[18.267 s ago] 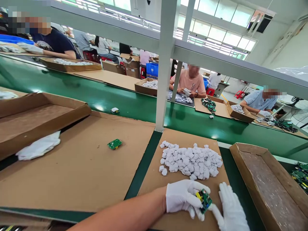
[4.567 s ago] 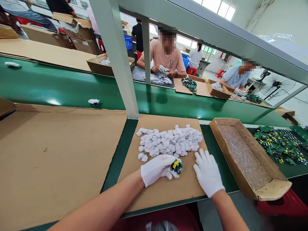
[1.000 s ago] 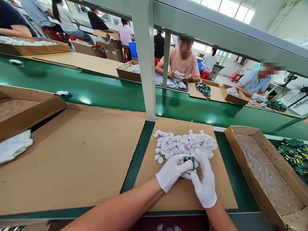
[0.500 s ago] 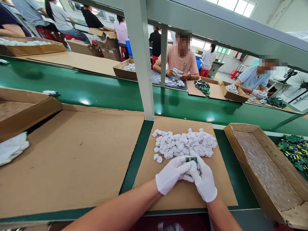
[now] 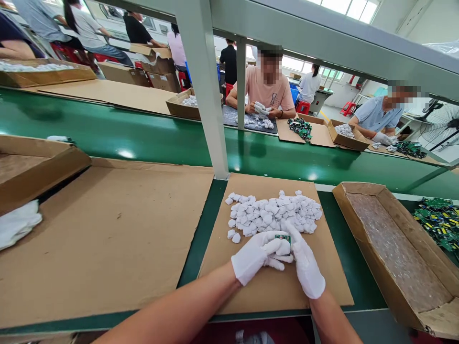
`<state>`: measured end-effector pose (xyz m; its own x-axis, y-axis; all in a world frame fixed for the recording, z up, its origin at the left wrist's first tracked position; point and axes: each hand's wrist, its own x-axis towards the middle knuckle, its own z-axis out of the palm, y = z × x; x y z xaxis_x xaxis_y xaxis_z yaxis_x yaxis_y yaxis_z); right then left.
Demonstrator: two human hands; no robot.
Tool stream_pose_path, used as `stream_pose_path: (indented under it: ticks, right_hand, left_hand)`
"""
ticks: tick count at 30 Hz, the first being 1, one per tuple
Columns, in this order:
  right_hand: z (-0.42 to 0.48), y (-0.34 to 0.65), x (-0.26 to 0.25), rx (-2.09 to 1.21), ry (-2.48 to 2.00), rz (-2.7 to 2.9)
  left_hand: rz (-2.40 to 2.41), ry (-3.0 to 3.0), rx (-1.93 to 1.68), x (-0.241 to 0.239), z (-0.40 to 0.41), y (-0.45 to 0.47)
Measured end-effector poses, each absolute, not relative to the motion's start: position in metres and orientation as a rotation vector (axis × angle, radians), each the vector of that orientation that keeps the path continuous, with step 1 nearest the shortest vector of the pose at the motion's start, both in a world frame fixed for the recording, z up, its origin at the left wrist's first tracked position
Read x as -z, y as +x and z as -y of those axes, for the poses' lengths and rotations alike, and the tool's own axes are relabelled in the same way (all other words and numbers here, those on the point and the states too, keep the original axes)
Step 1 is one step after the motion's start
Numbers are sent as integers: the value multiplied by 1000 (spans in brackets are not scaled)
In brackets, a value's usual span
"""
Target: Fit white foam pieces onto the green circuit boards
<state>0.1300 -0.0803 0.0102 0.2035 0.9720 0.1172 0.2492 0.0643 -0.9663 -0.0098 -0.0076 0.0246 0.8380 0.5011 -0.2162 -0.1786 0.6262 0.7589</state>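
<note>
Both my hands wear white gloves and meet over a cardboard sheet [image 5: 272, 296]. My left hand [image 5: 256, 255] is closed around a small green circuit board [image 5: 282, 236], of which only the top edge shows. My right hand [image 5: 304, 260] presses against the same board from the right, fingers wrapped on it. A pile of small white plastic pieces [image 5: 274, 212] lies just beyond my fingers.
An open cardboard box [image 5: 390, 253] lined with clear film stands at the right, loose green boards [image 5: 439, 222] beyond it. A large cardboard sheet [image 5: 103, 234], a cardboard tray [image 5: 36, 165] and a white cloth [image 5: 17, 224] lie left. A grey post [image 5: 206, 91] rises ahead. People work across the green belt [image 5: 143, 138].
My hands have stayed together on the board; the right fingers stretched a little toward the white pile. The view shifted slightly.
</note>
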Motion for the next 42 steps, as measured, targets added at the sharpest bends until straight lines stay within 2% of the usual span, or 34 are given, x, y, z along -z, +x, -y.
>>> stream_pose_path:
  ticks: [3, 7, 15, 24, 31, 42]
  right_hand:
    - [81, 127, -8, -750, -1436, 1341]
    - [81, 119, -7, -568, -1716, 1447]
    - [79, 128, -14, -961, -1345, 1310]
    - [83, 124, -6, -806, -1555, 1330]
    - [84, 131, -7, -787, -1504, 1252]
    - [79, 122, -27, -948, -1343, 1127]
  left_hand:
    - [-360, 726, -412, -20, 5, -9]
    - [-421, 722, -419, -16, 5, -9]
    - [-369, 685, -444, -18, 4, -10]
    - [-434, 962, -429, -27, 8, -9]
    - [-271, 619, -319, -30, 3, -15]
    - [-285, 549, -381, -15, 11, -12]
